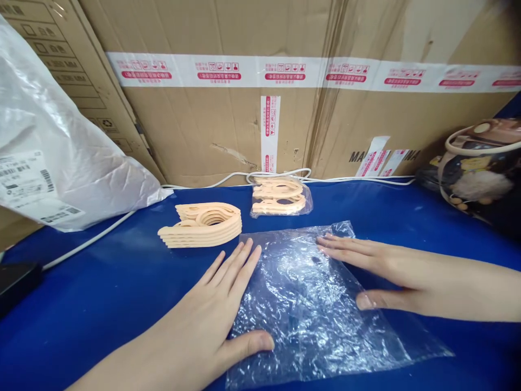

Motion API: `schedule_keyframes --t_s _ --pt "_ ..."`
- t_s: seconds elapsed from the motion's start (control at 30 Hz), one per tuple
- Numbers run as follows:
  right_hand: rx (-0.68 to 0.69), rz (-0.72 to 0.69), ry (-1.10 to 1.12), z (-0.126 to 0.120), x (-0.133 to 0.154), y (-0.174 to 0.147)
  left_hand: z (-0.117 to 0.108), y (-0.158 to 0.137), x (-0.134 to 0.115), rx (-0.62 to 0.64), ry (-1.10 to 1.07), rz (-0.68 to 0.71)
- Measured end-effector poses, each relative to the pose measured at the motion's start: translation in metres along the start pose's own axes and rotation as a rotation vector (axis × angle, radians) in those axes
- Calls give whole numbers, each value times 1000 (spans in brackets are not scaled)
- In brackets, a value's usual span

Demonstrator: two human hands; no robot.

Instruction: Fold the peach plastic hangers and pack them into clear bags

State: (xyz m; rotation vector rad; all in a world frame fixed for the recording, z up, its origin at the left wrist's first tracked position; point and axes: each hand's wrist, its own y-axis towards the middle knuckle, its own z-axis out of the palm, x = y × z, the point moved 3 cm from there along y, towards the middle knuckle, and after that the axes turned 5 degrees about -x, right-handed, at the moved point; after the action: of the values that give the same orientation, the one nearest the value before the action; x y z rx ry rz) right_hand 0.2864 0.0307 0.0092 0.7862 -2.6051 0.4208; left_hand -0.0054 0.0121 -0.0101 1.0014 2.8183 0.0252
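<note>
A clear plastic bag (301, 309) lies flat and crinkled on the blue tabletop. My left hand (220, 309) rests along its left edge, fingers stretched and thumb out over the plastic. On the right edge, my right hand (382, 266) lies with its fingers straight and thumb apart. Neither hand grips anything. Just beyond my left fingertips sits a stack of several beige folding hangers (207, 231). Farther back, more beige pieces of similar shape are in a small clear bag (280, 196).
Large cardboard boxes (203, 125) stand along the back. A white mailer bag (69, 141) leans at the left, above a black object (18, 282). A white cable (220, 182) runs along the rear. At the right is a dark bag with a fluffy ornament (484, 174).
</note>
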Motion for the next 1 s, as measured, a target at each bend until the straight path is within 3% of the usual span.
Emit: schedule_keyframes --t_s 0.2,0.3,0.53,0.67,0.73,0.87,1.0 --pt "-237 135 745 5 14 23 0 0 3 -30 -7 23" --pt "-287 181 927 14 11 33 4 -2 4 -51 -30 35" --pt "-313 258 1033 10 3 32 15 -2 3 -163 -8 -31" --pt "-340 325 1042 3 7 29 10 -2 4 -90 -16 13" --pt "-340 314 1045 3 7 29 9 -3 4 -68 -11 27" --pt "-360 282 995 5 3 33 8 -2 2 -150 -12 -13" --pt "-340 255 934 4 -1 33 4 -2 2 -59 -47 21"
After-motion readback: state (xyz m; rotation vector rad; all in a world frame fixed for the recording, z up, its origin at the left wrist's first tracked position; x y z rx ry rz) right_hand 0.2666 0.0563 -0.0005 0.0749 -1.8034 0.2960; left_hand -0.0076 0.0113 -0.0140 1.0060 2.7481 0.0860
